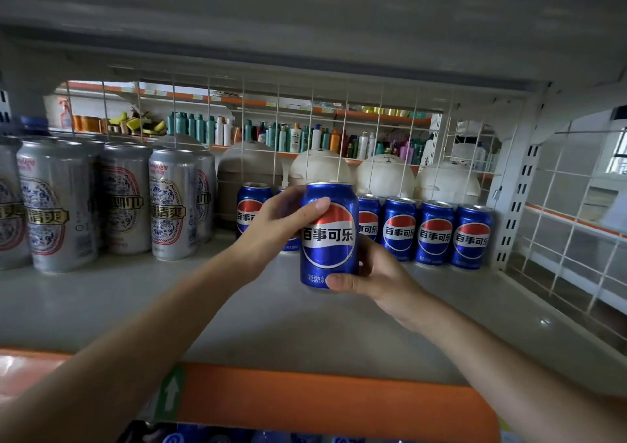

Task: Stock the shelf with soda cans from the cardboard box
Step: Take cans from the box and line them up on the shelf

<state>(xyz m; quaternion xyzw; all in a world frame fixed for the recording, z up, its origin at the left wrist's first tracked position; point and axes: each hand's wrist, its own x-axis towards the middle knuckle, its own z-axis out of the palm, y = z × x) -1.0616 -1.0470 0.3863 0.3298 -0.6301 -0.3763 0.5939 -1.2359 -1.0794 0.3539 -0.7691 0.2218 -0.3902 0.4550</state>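
One blue soda can (329, 235), upright at frame centre, above the shelf (169, 307), not yet set down. Best lowered straight, label outward, lined up with the back row of blue cans (436, 234) at centre right, clear of the silver cans (57, 205) at left. Gripped from both sides: left hand (281, 225) curled round the upper half, right hand (376, 273) cupping the base.
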